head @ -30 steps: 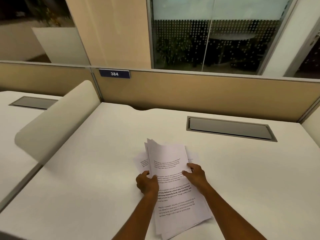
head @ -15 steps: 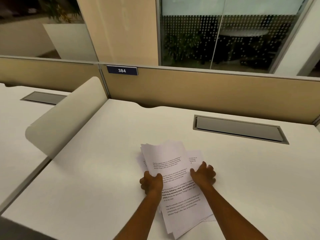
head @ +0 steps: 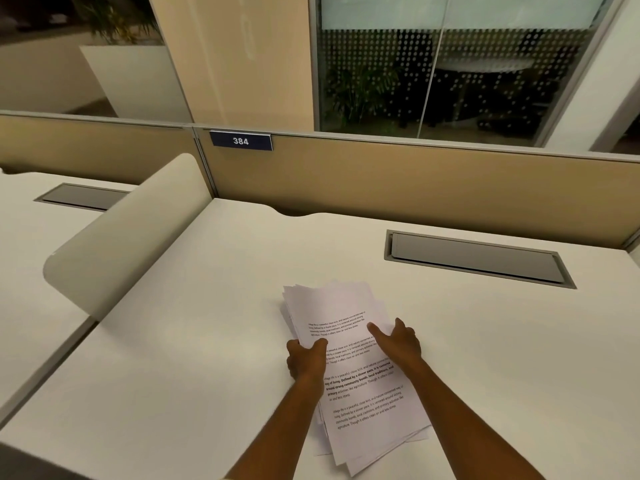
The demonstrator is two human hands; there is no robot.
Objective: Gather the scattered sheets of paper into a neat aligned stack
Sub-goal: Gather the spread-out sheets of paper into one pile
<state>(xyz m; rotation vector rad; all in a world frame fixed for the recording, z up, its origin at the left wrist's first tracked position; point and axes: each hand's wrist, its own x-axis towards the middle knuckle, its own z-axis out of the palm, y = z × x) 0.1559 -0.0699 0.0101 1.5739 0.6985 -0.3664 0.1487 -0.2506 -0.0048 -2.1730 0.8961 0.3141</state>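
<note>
A loose stack of white printed sheets (head: 349, 372) lies on the white desk (head: 194, 341), its long side running away from me and tilted slightly left. The edges are fanned at the far end and at the near right corner. My left hand (head: 306, 358) grips the stack's left edge, thumb on top of the sheets. My right hand (head: 398, 341) rests against the right edge with fingers spread, index finger lying across the top sheet.
A grey cable hatch (head: 478, 259) is set into the desk behind the papers. A curved white divider (head: 124, 233) stands at the left, with a neighbouring desk beyond it. A tan partition (head: 415, 181) with a "384" plate (head: 240, 141) closes the back.
The fanned far ends of the sheets have drawn closer together. My right hand has opened from a grip to spread fingers against the right edge. The camera view has shifted slightly.
</note>
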